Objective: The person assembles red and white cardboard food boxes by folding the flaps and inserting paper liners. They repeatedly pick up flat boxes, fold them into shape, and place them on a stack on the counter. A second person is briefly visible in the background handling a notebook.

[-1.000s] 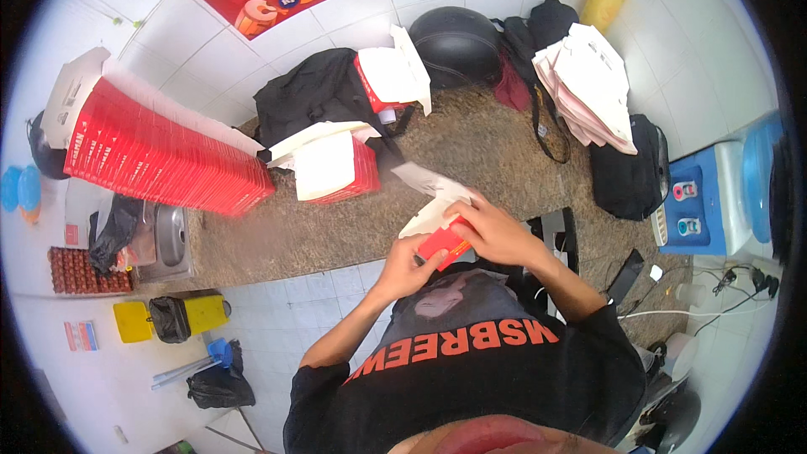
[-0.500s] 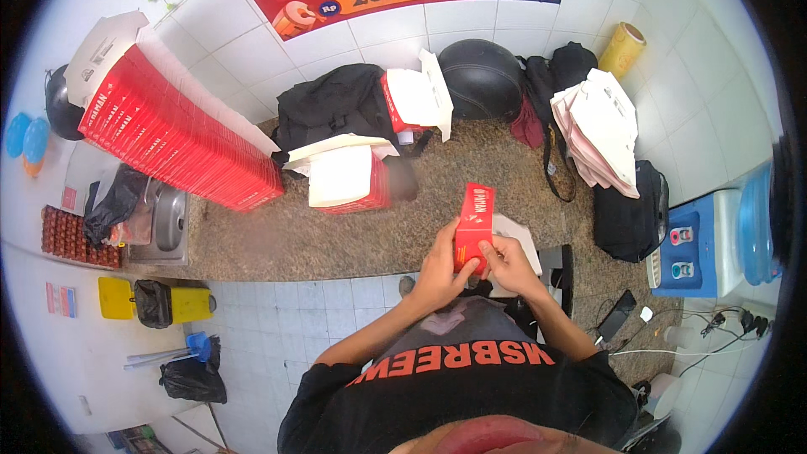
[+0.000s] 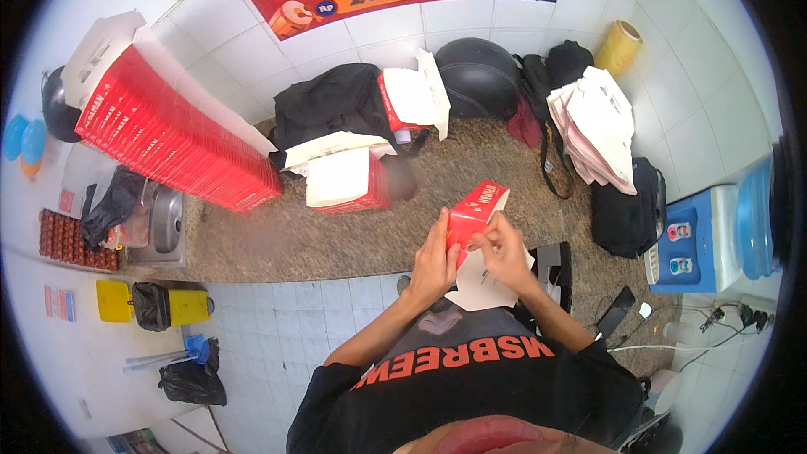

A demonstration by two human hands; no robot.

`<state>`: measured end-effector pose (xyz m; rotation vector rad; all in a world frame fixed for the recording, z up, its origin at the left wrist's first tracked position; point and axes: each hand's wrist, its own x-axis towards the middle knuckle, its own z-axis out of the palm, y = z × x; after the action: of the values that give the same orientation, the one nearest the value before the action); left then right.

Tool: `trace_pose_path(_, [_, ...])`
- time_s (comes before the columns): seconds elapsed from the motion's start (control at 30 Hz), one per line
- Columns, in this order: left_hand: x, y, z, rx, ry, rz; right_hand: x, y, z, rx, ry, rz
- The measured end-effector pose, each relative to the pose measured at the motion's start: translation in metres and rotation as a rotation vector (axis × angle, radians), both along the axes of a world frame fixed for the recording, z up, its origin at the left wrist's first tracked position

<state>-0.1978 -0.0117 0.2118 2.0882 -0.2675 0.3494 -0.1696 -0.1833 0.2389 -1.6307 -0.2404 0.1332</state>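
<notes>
Right now both hands are close together, clamped on one red carton (image 3: 472, 212) held up at the counter's near edge, in front of the person's black shirt (image 3: 471, 399). The left hand (image 3: 433, 265) braces its left side, fingers running upward along the panel; the right hand (image 3: 504, 254) pinches it low on the right, fingers bent, though I can't tell exactly which fold they grip. A white flap (image 3: 483, 287) hangs below, toward the shirt.

It looks like thin coated card: very light, springy at the creases, stiff enough to stand up, perhaps a little slippery on its glossy red face. I'd take it by the side walls or a folded edge, gently, since a hard squeeze could dent a panel and the loose flap would only bend.

Beyond it, on the speckled counter (image 3: 252, 240), a short carton stack (image 3: 338, 183) stands a little to the left, and a tall leaning stack (image 3: 176, 143) farther left, near the metal sink (image 3: 168, 223). Behind the short one lie a black bag (image 3: 319, 109) and a white-topped carton (image 3: 412, 97), just beside a black helmet (image 3: 477, 77). Far right are a pile of flat white card (image 3: 593, 130), a black pouch (image 3: 624, 214) and a blue water dispenser (image 3: 702, 240).
</notes>
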Motion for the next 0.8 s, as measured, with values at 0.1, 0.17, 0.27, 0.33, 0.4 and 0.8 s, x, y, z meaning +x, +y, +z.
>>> trace_pose_path(0.1, [-0.005,-0.005,-0.005,-0.109,0.111,0.08,-0.008,0.015,-0.034,0.167,0.08,0.011])
trace_pose_path(0.17, [-0.006,-0.005,-0.007,-0.122,0.105,0.108,-0.002,0.016,-0.009,0.405,0.296,0.113])
trace_pose_path(0.27, [-0.006,-0.003,-0.016,-0.017,-0.081,0.037,0.011,0.016,0.008,0.608,0.285,0.069])
trace_pose_path(0.33, [-0.006,0.009,-0.007,-0.335,0.051,-0.023,0.02,-0.001,0.02,0.147,0.031,0.2])
trace_pose_path(0.4, [0.003,0.03,-0.002,-0.754,0.313,0.051,0.022,-0.016,0.057,-0.238,0.077,0.395])
trace_pose_path(0.8, [-0.003,0.086,-0.025,-0.946,0.779,-0.023,-0.018,-0.052,0.018,-0.275,-0.185,-0.044])
